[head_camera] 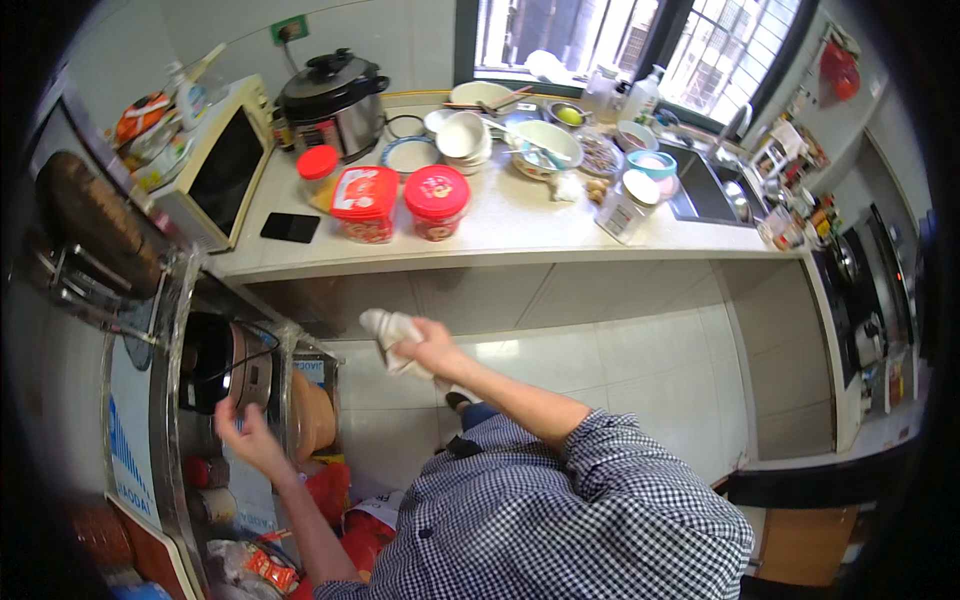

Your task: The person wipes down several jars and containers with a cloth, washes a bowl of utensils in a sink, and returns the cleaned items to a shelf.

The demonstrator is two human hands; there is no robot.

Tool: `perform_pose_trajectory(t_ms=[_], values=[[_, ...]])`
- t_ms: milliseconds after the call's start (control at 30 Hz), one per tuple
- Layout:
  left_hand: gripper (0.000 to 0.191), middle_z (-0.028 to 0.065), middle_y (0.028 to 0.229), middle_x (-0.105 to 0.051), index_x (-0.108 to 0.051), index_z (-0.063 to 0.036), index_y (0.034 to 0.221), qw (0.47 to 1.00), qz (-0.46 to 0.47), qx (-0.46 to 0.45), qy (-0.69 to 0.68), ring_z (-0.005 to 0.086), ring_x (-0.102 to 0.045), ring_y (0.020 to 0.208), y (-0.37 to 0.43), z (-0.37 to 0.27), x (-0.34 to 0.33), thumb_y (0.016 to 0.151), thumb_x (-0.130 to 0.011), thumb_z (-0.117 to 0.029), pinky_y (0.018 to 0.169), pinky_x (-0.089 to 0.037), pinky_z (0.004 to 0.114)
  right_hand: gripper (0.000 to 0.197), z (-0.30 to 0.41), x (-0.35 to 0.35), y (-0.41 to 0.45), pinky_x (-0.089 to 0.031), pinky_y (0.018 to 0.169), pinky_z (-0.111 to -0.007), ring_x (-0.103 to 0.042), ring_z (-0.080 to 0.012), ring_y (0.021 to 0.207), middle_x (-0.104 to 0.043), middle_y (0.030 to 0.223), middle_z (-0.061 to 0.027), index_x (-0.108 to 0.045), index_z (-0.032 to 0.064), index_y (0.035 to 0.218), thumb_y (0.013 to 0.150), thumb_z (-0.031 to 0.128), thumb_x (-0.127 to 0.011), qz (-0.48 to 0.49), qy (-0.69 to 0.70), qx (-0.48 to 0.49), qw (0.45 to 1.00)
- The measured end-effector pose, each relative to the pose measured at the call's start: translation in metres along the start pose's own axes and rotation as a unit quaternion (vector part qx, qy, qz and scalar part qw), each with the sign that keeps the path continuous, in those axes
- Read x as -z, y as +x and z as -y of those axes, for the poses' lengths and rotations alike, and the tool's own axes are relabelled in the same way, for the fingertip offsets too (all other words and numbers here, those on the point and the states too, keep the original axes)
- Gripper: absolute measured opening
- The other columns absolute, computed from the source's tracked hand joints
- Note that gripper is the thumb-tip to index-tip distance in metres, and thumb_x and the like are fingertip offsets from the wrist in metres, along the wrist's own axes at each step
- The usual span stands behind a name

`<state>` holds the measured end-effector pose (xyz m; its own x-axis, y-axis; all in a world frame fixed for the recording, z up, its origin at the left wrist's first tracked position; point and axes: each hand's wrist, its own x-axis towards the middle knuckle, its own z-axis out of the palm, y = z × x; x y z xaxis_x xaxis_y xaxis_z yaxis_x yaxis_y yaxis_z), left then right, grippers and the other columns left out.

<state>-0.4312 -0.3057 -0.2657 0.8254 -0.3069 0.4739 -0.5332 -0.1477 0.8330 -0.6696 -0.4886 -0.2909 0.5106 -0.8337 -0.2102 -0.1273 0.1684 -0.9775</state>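
My right hand grips a bunched white cloth over the floor in front of the counter. One end of the cloth sticks out past my fingers. My left hand is slightly blurred and holds nothing, its fingers apart. It is nearest to a dark appliance with a front panel, likely a rice cooker, on the metal shelf rack at the left. Whether my fingertips touch the appliance, I cannot tell. Behind it sits an orange-brown plastic basin.
On the counter stand two red-lidded tubs, a black phone, an electric pressure cooker, stacked bowls and a jar. A microwave is at the left, a sink at the right. Lower shelves hold jars and bags.
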Motion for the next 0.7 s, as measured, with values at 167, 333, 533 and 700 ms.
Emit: perform_pose_trajectory(t_ms=[167, 333, 533, 700], values=[[0.032, 0.0046, 0.107, -0.052, -0.054, -0.0054, 0.107, 0.980, 0.183, 0.033, -0.067, 0.0142, -0.049, 0.094, -0.056, -0.025, -0.098, 0.075, -0.057, -0.001, 0.071, -0.042, 0.023, 0.031, 0.028, 0.099, 0.001, -0.047, 0.070, -0.028, -0.058, -0.0157, 0.077, -0.063, 0.087, -0.0094, -0.057, 0.0000, 0.099, 0.071, 0.013, -0.061, -0.161, 0.082, 0.039, 0.983], [0.033, 0.0079, 0.105, -0.052, -0.054, -0.0025, 0.107, 0.950, 0.291, 0.049, -0.100, 0.0156, -0.051, 0.093, -0.096, -0.106, -0.192, 0.074, -0.059, 0.000, 0.067, -0.047, 0.024, 0.032, 0.030, 0.199, -0.007, -0.046, 0.069, -0.027, -0.058, -0.0139, 0.076, -0.063, 0.086, -0.0073, -0.057, 0.0000, 0.101, 0.071, 0.011, -0.060, -0.184, 0.090, 0.059, 0.977], [0.042, 0.0115, 0.115, -0.051, -0.052, -0.0003, 0.113, 0.876, 0.449, -0.073, -0.161, 0.0186, -0.051, 0.103, -0.159, -0.227, -0.330, 0.073, -0.065, -0.005, 0.075, -0.049, 0.027, 0.034, 0.000, 0.319, -0.050, -0.046, 0.072, -0.027, -0.057, -0.0134, 0.079, -0.062, 0.088, -0.0074, -0.058, -0.0005, 0.100, 0.068, 0.012, -0.062, -0.155, 0.016, 0.020, 0.987], [0.095, 0.0204, 0.132, -0.030, -0.021, -0.0050, 0.134, 0.819, 0.524, -0.115, -0.205, 0.0324, -0.032, 0.122, -0.239, -0.304, -0.444, 0.059, -0.077, -0.018, 0.098, -0.032, 0.040, 0.034, -0.031, 0.396, -0.093, -0.046, 0.073, -0.027, -0.057, -0.0125, 0.080, -0.062, 0.089, -0.0059, -0.058, 0.0003, 0.100, 0.068, 0.011, -0.062, -0.191, -0.013, -0.007, 0.981]])
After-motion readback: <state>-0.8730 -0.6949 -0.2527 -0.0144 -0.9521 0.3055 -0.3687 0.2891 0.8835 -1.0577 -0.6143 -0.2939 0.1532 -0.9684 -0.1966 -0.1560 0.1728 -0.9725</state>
